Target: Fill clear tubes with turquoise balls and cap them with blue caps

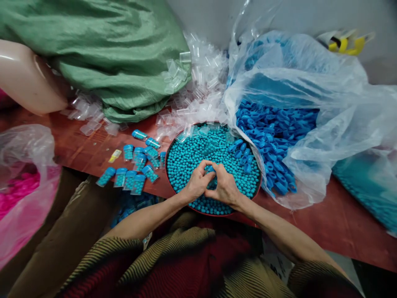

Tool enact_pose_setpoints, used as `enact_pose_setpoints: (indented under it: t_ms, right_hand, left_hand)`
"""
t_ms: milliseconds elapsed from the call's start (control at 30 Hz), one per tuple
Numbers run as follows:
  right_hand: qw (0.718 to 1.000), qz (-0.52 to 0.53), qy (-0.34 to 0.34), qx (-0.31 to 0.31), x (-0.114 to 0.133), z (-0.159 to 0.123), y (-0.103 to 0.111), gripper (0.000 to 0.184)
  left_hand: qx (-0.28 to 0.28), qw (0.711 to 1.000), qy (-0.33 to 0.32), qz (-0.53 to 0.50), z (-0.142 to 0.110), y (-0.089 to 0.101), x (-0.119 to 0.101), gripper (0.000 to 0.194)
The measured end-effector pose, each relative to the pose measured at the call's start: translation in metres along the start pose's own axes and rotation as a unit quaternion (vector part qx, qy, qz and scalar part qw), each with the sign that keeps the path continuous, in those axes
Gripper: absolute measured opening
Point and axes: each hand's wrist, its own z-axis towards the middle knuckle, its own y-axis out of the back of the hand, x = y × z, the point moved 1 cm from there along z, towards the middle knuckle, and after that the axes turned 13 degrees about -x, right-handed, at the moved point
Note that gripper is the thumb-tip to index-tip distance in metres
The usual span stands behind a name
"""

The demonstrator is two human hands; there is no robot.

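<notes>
My left hand [198, 182] and my right hand [226, 185] meet over a round basin [167, 174] filled with small turquoise beads [182, 167]. Between them, the fingers of both pinch a small clear container with a blue cap [211, 170], partly hidden by the fingers. Several loose blue caps [242, 154] lie on the beads to the right, and some clear empty containers [189, 131] rest at the basin's far edge. Left of the basin, several capped containers of turquoise beads [138, 183] stand and lie on the red table [89, 155].
Clear containers [206, 70] heap up behind the basin, beside a green sack [124, 54]. An open plastic bag [341, 91] spills blue caps [273, 136] at right. Further right lies a bag of turquoise beads [362, 194]. A pink-filled bag [27, 215] is at far left.
</notes>
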Motion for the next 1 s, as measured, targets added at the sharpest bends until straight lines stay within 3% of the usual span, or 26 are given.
enact_pose_setpoints:
  t_ms: [100,167,233,300,333,400,467,533,633,733,867,1000]
  right_hand:
    - [0.999,-0.011,-0.003,0.046,0.010,-0.003,-0.001,0.077]
    - [0.995,-0.015,0.011,0.093,0.012,-0.003,0.002,0.072]
    - [0.993,-0.022,0.015,0.116,0.005,-0.003,0.008,0.058]
    - [0.993,-0.041,-0.006,0.109,-0.012,0.000,0.016,0.039]
    - [0.993,-0.059,-0.021,0.098,-0.022,0.003,0.020,0.033]
    - [0.989,-0.119,-0.053,0.070,-0.043,0.013,0.029,0.030]
    - [0.976,-0.198,-0.069,0.057,-0.063,0.026,0.035,0.032]
    - [0.959,-0.271,-0.062,0.061,-0.077,0.042,0.037,0.035]
    - [0.935,-0.342,-0.029,0.085,-0.089,0.061,0.031,0.033]
    - [0.927,-0.365,0.000,0.093,-0.086,0.066,0.025,0.028]
    - [0.945,-0.303,0.045,0.118,-0.066,0.046,0.021,0.025]
    - [0.974,-0.141,0.072,0.161,-0.059,0.016,0.024,0.032]
  left_hand:
    - [0.021,0.994,-0.043,0.102,0.001,0.017,-0.003,0.018]
    - [0.018,0.983,-0.067,0.171,0.001,0.040,-0.006,0.024]
    - [-0.015,0.968,-0.078,0.238,0.000,0.072,-0.008,0.032]
    - [-0.083,0.940,-0.087,0.320,-0.002,0.106,-0.011,0.037]
    - [-0.121,0.916,-0.081,0.373,-0.004,0.122,-0.011,0.040]
    - [-0.193,0.839,-0.073,0.504,-0.005,0.145,-0.014,0.043]
    - [-0.253,0.764,-0.091,0.586,-0.003,0.151,-0.016,0.044]
    - [-0.271,0.744,-0.135,0.596,0.004,0.138,-0.018,0.042]
    - [-0.192,0.796,-0.201,0.537,0.023,0.095,-0.016,0.034]
    - [-0.109,0.830,-0.214,0.504,0.047,0.047,-0.012,0.035]
    - [-0.071,0.851,-0.205,0.479,0.070,0.009,-0.006,0.038]
    - [-0.061,0.865,-0.189,0.461,0.079,0.000,-0.001,0.036]
